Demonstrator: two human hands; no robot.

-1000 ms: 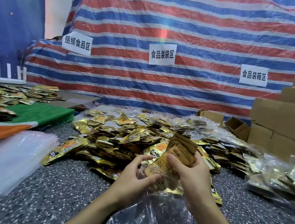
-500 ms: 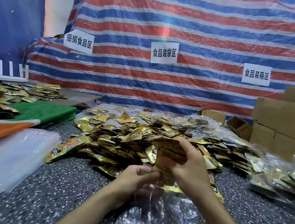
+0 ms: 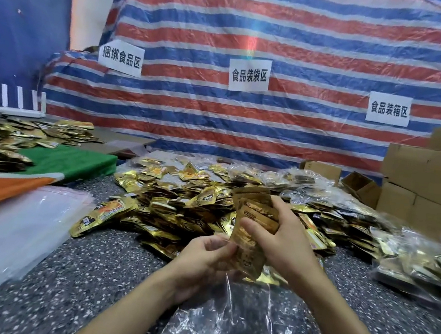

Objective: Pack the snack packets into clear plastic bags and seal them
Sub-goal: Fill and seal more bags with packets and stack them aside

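My right hand (image 3: pixel 282 241) grips a fanned stack of gold snack packets (image 3: pixel 252 215), held upright above the table. My left hand (image 3: pixel 202 259) pinches the mouth of a clear plastic bag (image 3: pixel 236 324), which lies crumpled on the speckled table between my forearms. The lowest packets of the stack reach down to the bag's mouth beside my left fingers. A big loose heap of gold packets (image 3: pixel 181 203) lies just beyond my hands.
A pile of empty clear bags (image 3: pixel 11 230) lies at the left, beside a green and orange cloth (image 3: pixel 55 166) with more packets. Filled bags (image 3: pixel 418 263) sit at the right. Cardboard boxes (image 3: pixel 430 187) stand far right. A striped tarp with paper signs hangs behind.
My right hand turned the packet stack and brought it down toward the bag. My left hand shifted from the stack to the bag's mouth and lifted it.
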